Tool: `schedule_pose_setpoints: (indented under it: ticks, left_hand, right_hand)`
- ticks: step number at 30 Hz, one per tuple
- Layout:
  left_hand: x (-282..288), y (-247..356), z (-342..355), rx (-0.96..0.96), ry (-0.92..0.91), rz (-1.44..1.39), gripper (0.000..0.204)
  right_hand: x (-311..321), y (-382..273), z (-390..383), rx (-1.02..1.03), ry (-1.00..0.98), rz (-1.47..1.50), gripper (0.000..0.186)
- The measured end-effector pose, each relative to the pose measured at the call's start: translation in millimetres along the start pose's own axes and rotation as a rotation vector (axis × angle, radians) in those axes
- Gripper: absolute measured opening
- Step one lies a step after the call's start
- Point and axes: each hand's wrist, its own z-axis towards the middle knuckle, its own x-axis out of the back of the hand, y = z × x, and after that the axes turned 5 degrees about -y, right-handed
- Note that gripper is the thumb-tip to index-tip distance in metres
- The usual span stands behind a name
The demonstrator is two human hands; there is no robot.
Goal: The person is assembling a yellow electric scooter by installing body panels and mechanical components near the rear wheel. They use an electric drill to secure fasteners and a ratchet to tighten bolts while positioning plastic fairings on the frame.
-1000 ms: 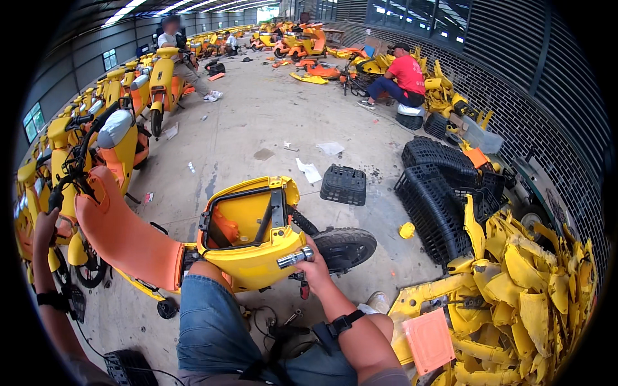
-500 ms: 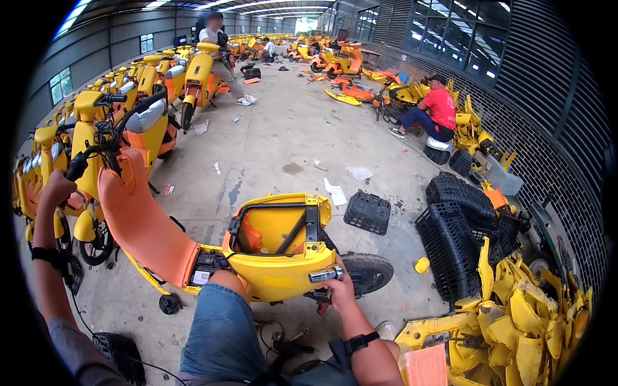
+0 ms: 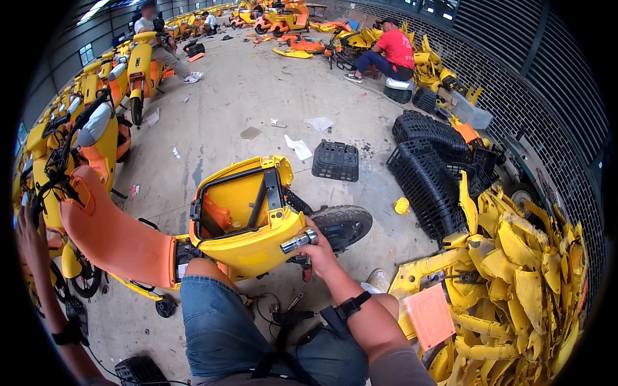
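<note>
Your right hand [image 3: 320, 249] sat at centre frame, fingers closed around a silver tool [image 3: 298, 242] with a ribbed metal barrel, pressed against the rear of a yellow scooter body [image 3: 248, 225]. A black strap was on that wrist.

The scooter body lay tipped just above your knee, its open seat tub facing up, with a black bracket across the inside. Its rear wheel [image 3: 342, 223] stuck out to the right, just beyond your hand. An orange panel [image 3: 112, 235] ran from the body toward the left of the frame.

Your left hand [image 3: 32, 238] was at the far left edge, raised by a row of parked yellow scooters [image 3: 96, 128]; I could not tell whether it was open or gripping anything.

Lower right: a heap of yellow plastic panels [image 3: 515, 270]. Above it, stacked black baskets [image 3: 428, 167], and one basket [image 3: 335, 161] alone on the concrete floor [image 3: 244, 96].

Top of frame: a person in a red shirt [image 3: 389, 55] crouched among parts; another person [image 3: 154, 35] sat upper left.
</note>
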Motion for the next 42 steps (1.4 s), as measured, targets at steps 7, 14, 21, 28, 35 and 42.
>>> schedule_pose_setpoints:
  ticks: [7,14,21,28,35,42]
  left_hand:
    - [52.6,376.6,-121.6,-0.521,-0.655,-1.483,0.056]
    - [34.9,463.5,-133.2,-0.765,-0.923,-1.146,0.063]
    - [16.7,468.9,-142.7,-0.693,-0.905,-1.245,0.055]
    - [20.0,475.5,-138.2,-0.711,-1.007,-1.123,0.056]
    - [13.5,480.9,-146.1,-0.696,-0.844,-1.136,0.052]
    - [12.1,488.8,-156.7,-0.659,-0.886,-1.094,0.050]
  right_hand:
    - [37.0,14.9,-5.0,0.023,0.058,-0.021,0.034]
    - [33.1,10.6,-16.6,-0.011,0.209,-0.068,0.030]
    - [90.8,2.7,-29.6,0.017,0.677,0.179,0.035]
    - [171.2,53.1,-58.0,-0.256,1.179,0.121,0.031]
    - [203.1,159.6,-68.5,-0.156,1.423,0.465,0.034]
    - [215.7,215.8,-50.2,-0.148,1.361,0.610,0.034]
